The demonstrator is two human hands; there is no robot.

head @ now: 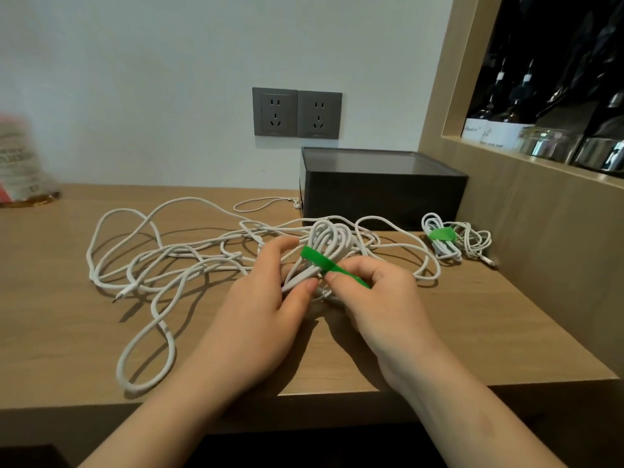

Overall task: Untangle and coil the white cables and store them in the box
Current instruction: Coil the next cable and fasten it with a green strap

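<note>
Right hand [374, 295]: pinches the end of the green strap [315, 259]. Left hand [270, 292]: grips the coiled white cable [332, 236], strap laid across it. Risk: if the strap slips, the coil may spring open into the loose cables [162, 261] alongside. Coil location: between both hands, near the box [381, 189].
</note>
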